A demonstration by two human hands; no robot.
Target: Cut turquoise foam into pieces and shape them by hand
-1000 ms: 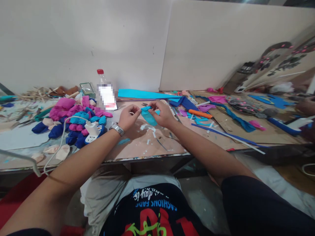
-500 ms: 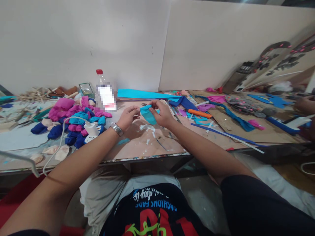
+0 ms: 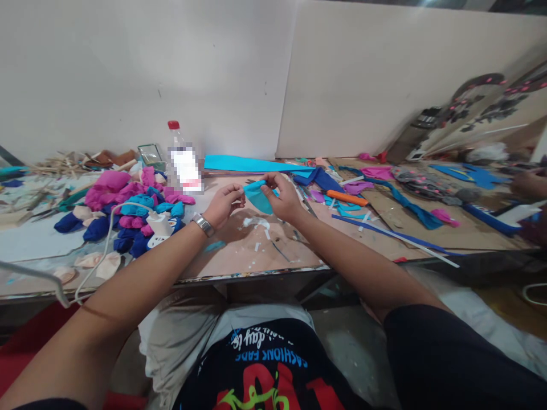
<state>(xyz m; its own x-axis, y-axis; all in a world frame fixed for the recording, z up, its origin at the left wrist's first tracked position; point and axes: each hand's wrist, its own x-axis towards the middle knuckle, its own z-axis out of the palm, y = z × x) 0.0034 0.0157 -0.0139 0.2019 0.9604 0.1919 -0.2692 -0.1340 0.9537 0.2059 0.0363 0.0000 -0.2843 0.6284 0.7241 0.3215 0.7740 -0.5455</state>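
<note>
Both my hands hold a small light-blue foam piece [image 3: 258, 197] just above the brown table [image 3: 239, 256]. My left hand [image 3: 224, 204], with a metal watch on its wrist, pinches the piece's left edge. My right hand [image 3: 282, 196] is closed on its right side with the fingers curled over the top. White scraps [image 3: 256, 223] lie on the table under the hands.
A pile of pink, blue and cream rolled foam pieces [image 3: 128, 208] lies at the left with a white glue gun [image 3: 160, 226] and its cord. A red-capped bottle [image 3: 183, 159] stands behind. An orange knife [image 3: 347, 198], blue strips and foam scraps cover the right side.
My hands have moved slightly closer together on the light-blue piece, and its lower tip has tucked in. Nothing else on the table has moved.
</note>
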